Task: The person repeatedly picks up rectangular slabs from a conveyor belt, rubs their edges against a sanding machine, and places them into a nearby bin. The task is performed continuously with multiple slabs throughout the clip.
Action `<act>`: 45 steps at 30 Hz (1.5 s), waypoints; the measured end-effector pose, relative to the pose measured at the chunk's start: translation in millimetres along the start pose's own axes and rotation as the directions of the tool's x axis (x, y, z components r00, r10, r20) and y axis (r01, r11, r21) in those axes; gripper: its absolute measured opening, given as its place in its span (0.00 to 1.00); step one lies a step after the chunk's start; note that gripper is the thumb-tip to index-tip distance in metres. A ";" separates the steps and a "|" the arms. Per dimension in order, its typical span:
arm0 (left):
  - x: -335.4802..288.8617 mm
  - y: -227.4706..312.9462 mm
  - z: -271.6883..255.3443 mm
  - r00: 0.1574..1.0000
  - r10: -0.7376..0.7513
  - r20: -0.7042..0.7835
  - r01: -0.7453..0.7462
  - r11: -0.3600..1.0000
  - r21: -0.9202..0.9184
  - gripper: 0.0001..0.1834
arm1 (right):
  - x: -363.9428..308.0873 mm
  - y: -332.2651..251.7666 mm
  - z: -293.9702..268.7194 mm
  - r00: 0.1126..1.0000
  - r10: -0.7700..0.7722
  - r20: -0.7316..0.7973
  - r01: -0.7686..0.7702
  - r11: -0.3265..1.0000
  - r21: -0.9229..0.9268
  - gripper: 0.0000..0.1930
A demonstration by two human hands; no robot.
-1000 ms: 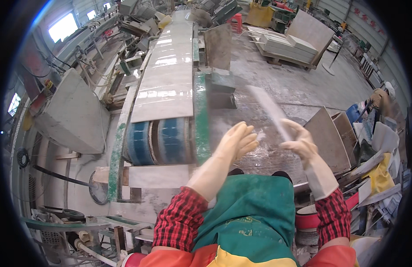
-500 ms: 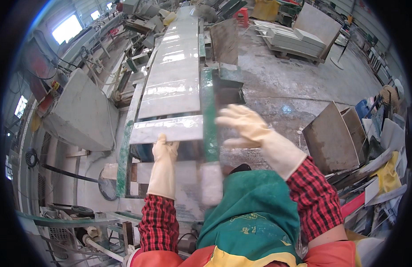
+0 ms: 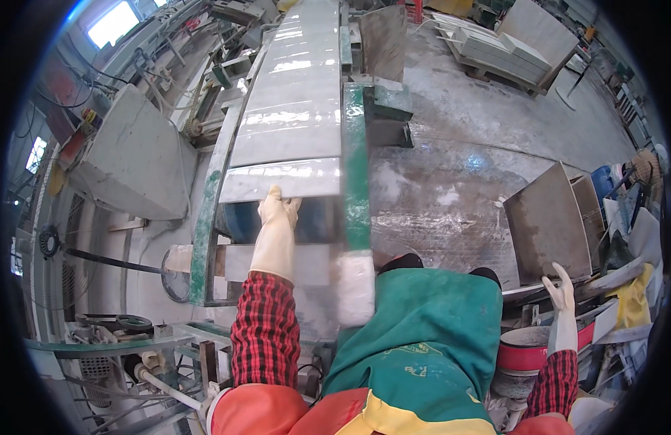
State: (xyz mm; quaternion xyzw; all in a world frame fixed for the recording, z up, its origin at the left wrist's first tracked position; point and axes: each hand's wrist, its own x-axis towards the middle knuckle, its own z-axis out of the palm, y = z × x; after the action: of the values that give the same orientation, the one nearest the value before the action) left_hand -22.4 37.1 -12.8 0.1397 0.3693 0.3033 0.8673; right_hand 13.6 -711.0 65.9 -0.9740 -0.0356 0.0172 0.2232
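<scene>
- Where the grey stone block (image 3: 129, 156) sits at far left, it is matte and rough-sawn, wedge-shaped, well apart from the work.
- Next comes the green side rail (image 3: 203, 232) of the conveyor, painted metal, scuffed and dusty.
- On the conveyor lies the nearest polished slab (image 3: 281, 180), pale, glossy and flat, with more slabs in line beyond it.
- Gloved in cream rubber, the left hand (image 3: 277, 212) rests on that slab's near edge, fingers together and laid flat, not clamped; a push is best kept square to the rails, palm low, so the wet face does not skew.
- Far right, the right hand (image 3: 561, 291) hangs free beside the leaning brown panels (image 3: 546, 221), fingers spread, holding nothing.
</scene>
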 end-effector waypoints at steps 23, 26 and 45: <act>37.9 9.7 16.3 0.975 -0.044 -0.219 0.078 0.986 0.147 0.21 | -34.5 0.7 2.7 0.994 0.111 -0.008 -0.108 0.980 0.167 0.30; 28.8 9.4 21.5 0.977 -0.032 -0.212 0.062 0.988 0.140 0.20 | -41.1 5.7 -1.6 0.990 0.143 0.002 -0.142 0.976 0.163 0.31; -15.9 31.0 40.3 0.958 -0.045 -0.284 0.211 0.783 0.585 0.13 | -64.7 57.4 7.8 0.974 0.225 0.019 -0.223 0.950 0.220 0.31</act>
State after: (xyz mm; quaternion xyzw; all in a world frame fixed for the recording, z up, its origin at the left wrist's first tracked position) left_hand -14.9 50.4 38.3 0.3457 0.5640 0.1234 0.7397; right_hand -47.8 -764.1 35.0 -0.9409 0.0779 0.0431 0.3267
